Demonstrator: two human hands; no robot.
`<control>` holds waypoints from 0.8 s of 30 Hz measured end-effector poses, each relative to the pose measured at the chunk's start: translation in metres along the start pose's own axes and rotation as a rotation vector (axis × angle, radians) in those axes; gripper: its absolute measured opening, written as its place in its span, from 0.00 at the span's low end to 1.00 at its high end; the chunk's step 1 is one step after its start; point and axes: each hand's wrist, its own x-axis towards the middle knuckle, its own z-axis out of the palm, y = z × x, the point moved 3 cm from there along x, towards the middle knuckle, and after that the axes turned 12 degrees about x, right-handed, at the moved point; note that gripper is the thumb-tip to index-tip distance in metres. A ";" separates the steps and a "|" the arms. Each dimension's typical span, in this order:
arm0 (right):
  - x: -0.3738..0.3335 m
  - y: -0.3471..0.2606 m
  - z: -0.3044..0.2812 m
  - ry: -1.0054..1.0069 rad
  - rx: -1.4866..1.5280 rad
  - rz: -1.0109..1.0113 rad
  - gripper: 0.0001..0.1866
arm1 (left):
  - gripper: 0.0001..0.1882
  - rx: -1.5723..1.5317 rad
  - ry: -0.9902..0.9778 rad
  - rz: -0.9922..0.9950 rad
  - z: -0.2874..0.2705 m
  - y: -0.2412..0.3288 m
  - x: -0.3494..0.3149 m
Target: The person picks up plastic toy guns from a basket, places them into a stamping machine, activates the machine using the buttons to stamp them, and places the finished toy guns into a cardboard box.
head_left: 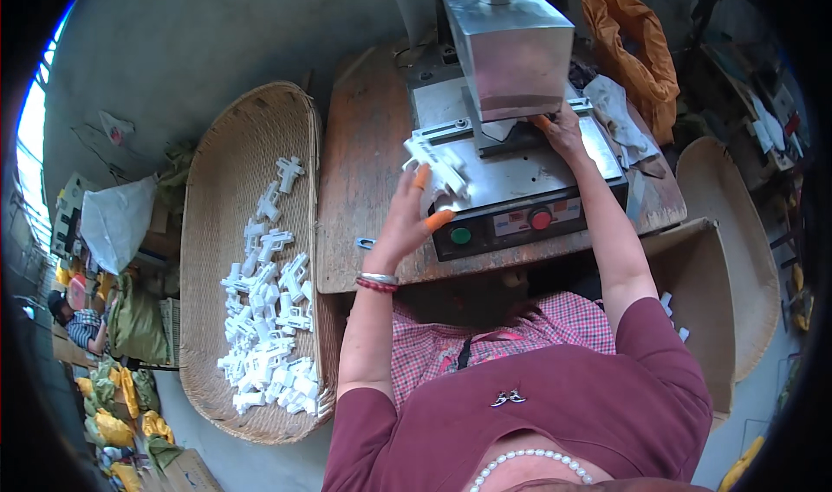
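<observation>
My left hand [406, 218], with orange covers on its thumb and a finger, grips a white plastic toy pistol [440, 170], slightly blurred, over the left of a metal machine bed [542, 167]. My right hand [565, 137] reaches in at the right beneath the block-shaped press head [524, 63]. Its fingers, one with an orange cover, are bent by the dark fixture [520, 141]; the press head partly hides them and whatever they hold. A white piece [497, 129] shows at the fixture. On the machine's front are a green button [460, 236] and a red button [540, 219].
To the left, a long woven basket [204, 232] holds many white toy pistols [269, 319]. The machine stands on a worn wooden table [364, 145]. At the right are an orange sack [654, 85], white cloth [611, 111] and a cardboard box [698, 275] with white pieces. A person [84, 326] sits far left.
</observation>
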 end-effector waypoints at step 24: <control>-0.141 0.016 -0.139 0.068 0.284 0.519 0.30 | 0.20 0.268 0.392 0.259 0.092 0.078 0.111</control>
